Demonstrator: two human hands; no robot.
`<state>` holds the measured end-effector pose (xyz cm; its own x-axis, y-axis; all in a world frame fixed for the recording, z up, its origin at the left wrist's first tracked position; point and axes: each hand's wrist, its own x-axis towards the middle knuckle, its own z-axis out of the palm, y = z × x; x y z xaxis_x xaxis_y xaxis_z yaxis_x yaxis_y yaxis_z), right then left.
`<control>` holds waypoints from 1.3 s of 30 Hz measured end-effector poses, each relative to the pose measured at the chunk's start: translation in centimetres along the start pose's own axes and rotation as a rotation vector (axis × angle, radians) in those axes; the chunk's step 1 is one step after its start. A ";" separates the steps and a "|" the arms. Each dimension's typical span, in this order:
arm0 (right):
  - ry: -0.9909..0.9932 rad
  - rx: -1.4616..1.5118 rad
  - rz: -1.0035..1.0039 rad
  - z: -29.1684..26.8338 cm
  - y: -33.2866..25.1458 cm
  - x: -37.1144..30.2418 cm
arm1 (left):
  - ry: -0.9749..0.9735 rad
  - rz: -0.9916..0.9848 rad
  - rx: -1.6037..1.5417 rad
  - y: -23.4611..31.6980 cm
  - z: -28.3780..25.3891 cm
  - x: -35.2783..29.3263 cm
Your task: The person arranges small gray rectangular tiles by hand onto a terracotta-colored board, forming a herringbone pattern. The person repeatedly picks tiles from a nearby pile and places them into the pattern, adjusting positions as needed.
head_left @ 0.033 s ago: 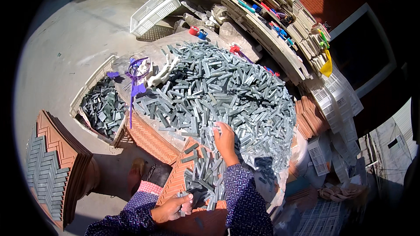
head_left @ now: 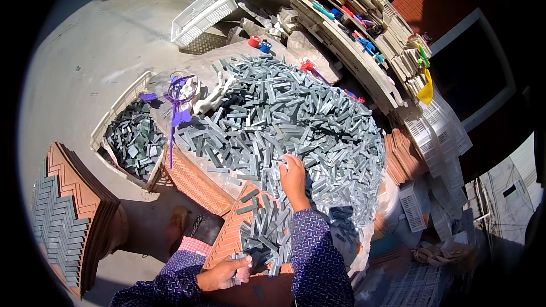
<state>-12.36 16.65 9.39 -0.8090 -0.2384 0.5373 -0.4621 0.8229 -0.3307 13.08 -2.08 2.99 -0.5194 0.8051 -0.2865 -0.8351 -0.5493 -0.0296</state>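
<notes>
A big heap of small grey stone strips spreads in front of me. At its near edge my right hand is closed, with fingertips pinching a light grey strip. Lower down, my left hand is curled shut around a small grey strip, part of which shows below the fingers. Between the hands a smaller pile of loose strips lies on an orange grooved tray with a herringbone pattern. The bottom of this tray is partly hidden by my left hand and sleeve.
Far left, grey strips fill a herringbone tray on a stack. A white basket of dark pieces stands left of the heap, near white gloves and a purple strap. White crates and stacked boards lie behind.
The view has shifted very slightly. My right hand has moved up a little at the heap's edge; my left hand stays in about the same place.
</notes>
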 end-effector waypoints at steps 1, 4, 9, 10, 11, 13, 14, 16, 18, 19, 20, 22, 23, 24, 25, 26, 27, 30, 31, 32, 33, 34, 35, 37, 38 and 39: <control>0.000 -0.100 -0.019 0.5 0.2 1.4 | -0.033 -0.025 -0.045 -0.1 -0.3 0.1; 0.002 -0.351 -0.023 2.1 1.8 4.7 | -0.196 0.081 0.093 0.4 1.1 0.1; -0.125 -0.656 0.071 5.0 2.2 7.3 | -0.219 0.171 -0.054 2.8 1.4 -0.5; -0.123 -0.676 0.041 5.1 2.4 7.8 | -0.195 0.215 -0.070 3.5 1.8 -0.6; -0.126 -0.689 0.057 5.5 3.0 7.8 | -0.219 0.285 -0.063 4.3 2.6 -0.8; -0.125 -0.732 0.082 5.7 4.5 7.7 | -0.202 0.354 -0.108 5.2 3.4 -1.0; -0.066 -0.635 0.065 5.1 2.7 7.8 | -0.195 0.392 -0.121 5.9 3.8 -1.7; -0.035 -0.334 0.252 2.6 -0.4 7.4 | -0.209 0.438 -0.181 6.4 3.1 -2.1; 0.025 0.004 0.274 1.7 -0.7 4.4 | -0.247 0.483 -0.222 7.1 2.8 -2.3; -0.033 0.109 0.351 0.9 -0.6 2.2 | -0.256 0.495 -0.228 7.5 2.8 -2.1; -0.057 0.424 0.455 0.2 -2.2 -0.6 | -0.246 0.521 -0.211 7.5 2.4 -2.0; -0.159 0.732 0.524 -2.3 -6.8 -5.8 | -0.248 0.547 -0.195 7.4 2.1 -2.2; -0.202 0.812 0.561 -4.1 -9.9 -7.5 | -0.259 0.537 -0.181 7.6 2.1 -1.8; -0.253 0.763 0.599 -4.4 -11.7 -9.5 | -0.250 0.543 -0.172 7.3 2.3 -2.0; -0.356 0.825 0.631 -5.0 -13.2 -11.0 | -0.259 0.530 -0.165 7.3 2.3 -1.9; -0.424 0.854 0.656 -5.0 -14.0 -12.4 | -0.258 0.524 -0.152 7.1 2.3 -1.7; -0.436 0.920 0.705 -4.5 -14.9 -13.7 | -0.263 0.522 -0.132 6.9 2.4 -1.8; -0.437 0.985 0.717 -4.1 -15.5 -16.1 | -0.313 0.515 -0.114 6.3 2.1 -1.4; -0.432 0.987 0.749 -4.3 -15.9 -16.4 | -0.330 0.510 -0.118 6.0 1.9 -1.4; -0.426 0.986 0.781 -4.6 -16.1 -16.6 | -0.336 0.495 -0.127 5.8 2.0 -1.4; -0.422 0.934 0.738 -4.9 -16.2 -16.7 | -0.333 0.481 -0.152 5.8 2.0 -1.6; -0.420 0.881 0.694 -5.1 -16.4 -16.8 | -0.332 0.467 -0.178 5.7 2.0 -1.7; -0.417 0.830 0.650 -5.2 -16.5 -16.9 | -0.322 0.453 -0.219 5.7 2.0 -1.9; -0.353 0.817 0.611 -5.7 -16.4 -17.3 | -0.320 0.468 -0.264 6.4 1.5 -2.5; -0.331 0.826 0.586 -6.0 -16.5 -17.6 | -0.300 0.524 -0.266 7.2 0.4 -3.3; -0.324 0.834 0.594 -6.3 -16.2 -18.0 | -0.288 0.566 -0.272 8.2 -0.7 -4.0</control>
<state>12.01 10.87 9.97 -0.9870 -0.1425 -0.0746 0.0339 0.2692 -0.9625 8.39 -9.98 3.21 -0.9207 0.3849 -0.0643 -0.3659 -0.9088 -0.2006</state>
